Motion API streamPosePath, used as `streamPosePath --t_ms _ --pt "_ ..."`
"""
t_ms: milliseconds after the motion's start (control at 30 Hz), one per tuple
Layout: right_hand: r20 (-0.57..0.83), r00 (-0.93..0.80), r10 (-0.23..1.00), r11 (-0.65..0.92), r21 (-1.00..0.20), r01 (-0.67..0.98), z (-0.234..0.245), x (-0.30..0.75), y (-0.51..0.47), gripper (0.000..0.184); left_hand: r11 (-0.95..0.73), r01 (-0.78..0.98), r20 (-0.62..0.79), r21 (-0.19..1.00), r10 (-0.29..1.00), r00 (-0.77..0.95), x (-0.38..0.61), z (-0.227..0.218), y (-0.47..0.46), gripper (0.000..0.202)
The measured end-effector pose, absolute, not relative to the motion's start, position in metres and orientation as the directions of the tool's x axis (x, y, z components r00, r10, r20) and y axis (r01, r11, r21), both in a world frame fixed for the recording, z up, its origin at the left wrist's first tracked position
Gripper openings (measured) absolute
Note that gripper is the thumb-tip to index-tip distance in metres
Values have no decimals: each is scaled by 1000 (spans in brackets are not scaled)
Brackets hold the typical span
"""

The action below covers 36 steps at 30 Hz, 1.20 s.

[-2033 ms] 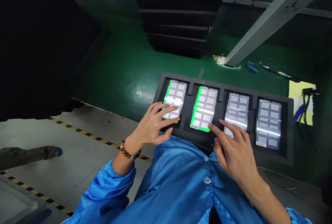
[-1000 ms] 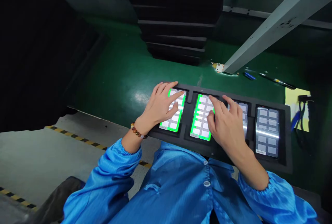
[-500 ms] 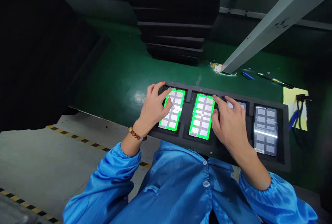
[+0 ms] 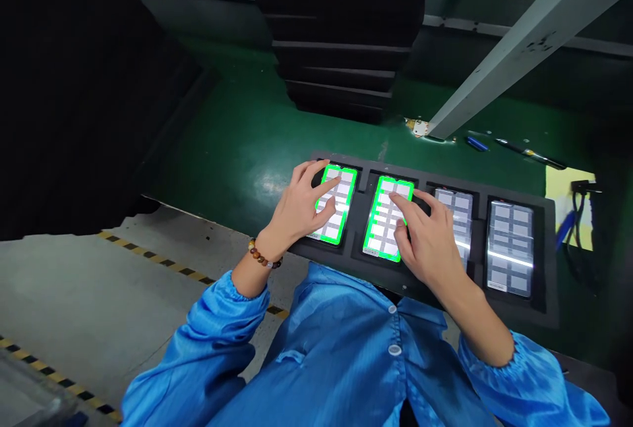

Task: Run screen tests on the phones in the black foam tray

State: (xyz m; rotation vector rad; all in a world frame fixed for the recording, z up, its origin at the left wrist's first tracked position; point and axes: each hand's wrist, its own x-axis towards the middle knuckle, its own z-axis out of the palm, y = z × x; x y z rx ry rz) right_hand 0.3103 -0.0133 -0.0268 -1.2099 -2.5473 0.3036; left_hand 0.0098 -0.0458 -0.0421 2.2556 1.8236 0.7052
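Note:
A black foam tray (image 4: 353, 242) lies along the table's near edge with phones set in its pockets. My left hand (image 4: 299, 203) is open over the leftmost phone (image 4: 330, 226), its index finger on or just above the bright screen, which shows pale blocks and a green border. Over the second phone (image 4: 378, 236), lit the same way, my right hand (image 4: 428, 236) is open with its index fingertip at the screen's upper part. Beside that hand sits a third phone (image 4: 457, 206), partly hidden by it. The rightmost phone (image 4: 509, 249) shows a dim grey block pattern.
A stack of black foam trays (image 4: 341, 38) stands at the back of the green table (image 4: 227, 130). Right of it rises a grey post (image 4: 499, 51). A blue cap (image 4: 477, 143), a black pen (image 4: 529, 152), yellow paper (image 4: 556, 183) and a black cable (image 4: 576, 216) lie at the right.
My right hand has moved left, its index finger now over the second phone's screen, uncovering more of the third phone. My left index finger has shifted further right across the first screen.

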Motion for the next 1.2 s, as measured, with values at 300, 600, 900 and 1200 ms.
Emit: streamPosePath --t_ms 300,600,900,1200 --pt "176 -666 725 669 -409 620 -28 327 -49 58 -254 892 273 374 949 156 14 -38 -93 39" --pt "256 -702 664 715 -491 498 -31 342 -70 60 -308 878 416 367 898 141 17 -48 -131 36" --pt "280 -765 579 767 -504 396 -32 348 -71 50 -327 860 482 392 869 110 19 -57 -144 31" --pt "208 -723 659 714 -475 514 -31 322 -64 67 -160 895 415 416 909 -30 16 -53 -145 36"
